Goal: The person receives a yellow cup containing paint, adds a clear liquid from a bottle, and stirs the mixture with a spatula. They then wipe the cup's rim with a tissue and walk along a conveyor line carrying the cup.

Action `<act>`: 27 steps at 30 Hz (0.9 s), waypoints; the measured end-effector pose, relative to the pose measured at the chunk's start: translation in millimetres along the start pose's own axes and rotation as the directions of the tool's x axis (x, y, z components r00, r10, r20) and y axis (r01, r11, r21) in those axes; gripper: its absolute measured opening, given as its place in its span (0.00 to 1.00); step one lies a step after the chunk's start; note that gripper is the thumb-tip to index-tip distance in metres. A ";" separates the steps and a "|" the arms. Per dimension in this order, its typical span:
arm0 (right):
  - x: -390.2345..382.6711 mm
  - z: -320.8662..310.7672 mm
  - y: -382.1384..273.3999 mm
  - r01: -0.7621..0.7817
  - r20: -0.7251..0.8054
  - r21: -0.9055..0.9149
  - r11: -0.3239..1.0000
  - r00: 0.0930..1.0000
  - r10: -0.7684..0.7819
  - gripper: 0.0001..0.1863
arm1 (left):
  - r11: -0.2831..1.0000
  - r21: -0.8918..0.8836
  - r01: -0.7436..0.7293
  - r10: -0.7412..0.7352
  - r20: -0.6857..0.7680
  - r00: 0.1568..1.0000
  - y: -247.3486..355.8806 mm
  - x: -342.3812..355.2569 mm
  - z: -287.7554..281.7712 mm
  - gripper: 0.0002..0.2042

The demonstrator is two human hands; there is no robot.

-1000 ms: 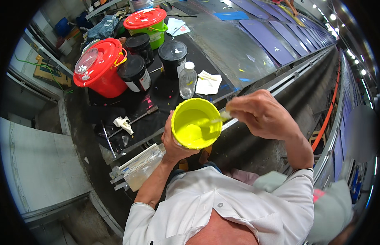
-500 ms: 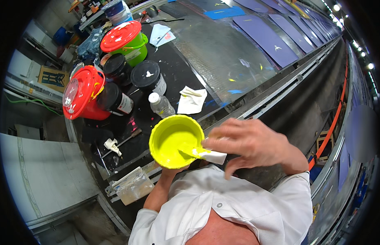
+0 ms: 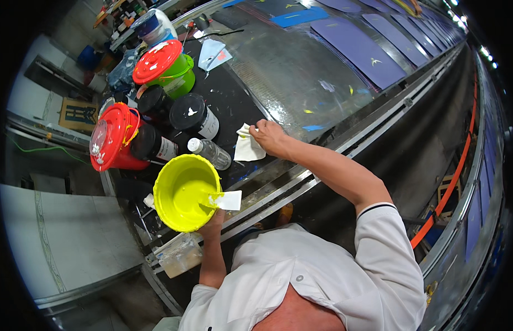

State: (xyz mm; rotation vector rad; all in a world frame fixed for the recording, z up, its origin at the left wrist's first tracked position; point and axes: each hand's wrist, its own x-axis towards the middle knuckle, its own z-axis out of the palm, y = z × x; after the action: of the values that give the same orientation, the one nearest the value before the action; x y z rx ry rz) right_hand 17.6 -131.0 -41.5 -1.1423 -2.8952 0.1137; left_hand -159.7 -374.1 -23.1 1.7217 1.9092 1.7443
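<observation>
My left hand [image 3: 213, 223] grips a tub [image 3: 164, 190] of bright yellow paint at its near right side, most of the fingers hidden behind it. A white spatula [image 3: 229, 200] leans in the tub, its blade coated in yellow and its handle sticking out over the rim. Stretched forward, my right hand [image 3: 272, 139] pinches the upper edge of a white cloth [image 3: 248, 146] at the black table's edge. Beside the cloth, a clear bottle with a white cap [image 3: 211, 154] lies close to the tub's far rim.
Black jars [image 3: 194, 117], a red lidded bucket [image 3: 117, 138] and a green bucket with a red lid [image 3: 167, 69] crowd the table's left side. A pale blue sheet [image 3: 213, 55] lies beyond. Purple panels [image 3: 356, 52] line the long table; a metal rail [image 3: 345, 146] runs along its edge.
My right hand has left the spatula and reached forward to the cloth, taking hold of its edge. The tub in my left hand has moved left, with the spatula still in it.
</observation>
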 end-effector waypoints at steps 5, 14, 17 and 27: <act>8.3 17.2 -14.5 -0.085 -0.041 0.192 0.978 0.995 0.094 0.11 | 1.000 -0.013 -0.018 0.017 -0.063 0.998 -3.9 0.6 -1.8 0.31; -15.2 24.9 -42.1 -0.338 -0.110 0.378 0.862 0.908 0.405 0.07 | 0.942 0.200 -0.269 0.252 0.109 0.962 -21.1 -5.5 -21.2 0.35; -15.2 23.6 -52.5 -0.411 -0.117 0.522 0.747 0.833 0.540 0.10 | 0.973 0.135 -0.189 0.177 0.097 0.979 -17.0 -4.3 -30.3 0.28; -61.3 -4.2 -75.6 -0.112 -0.013 0.984 0.139 0.732 0.681 0.16 | 0.951 0.125 -0.284 0.278 0.068 0.958 -28.3 -8.9 -9.4 0.39</act>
State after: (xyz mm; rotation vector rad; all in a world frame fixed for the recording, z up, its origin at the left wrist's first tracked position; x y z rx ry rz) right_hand 11.1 -227.6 -31.4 -1.2932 -1.3385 1.2294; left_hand -181.1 -379.7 -45.0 2.1578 1.8769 1.6683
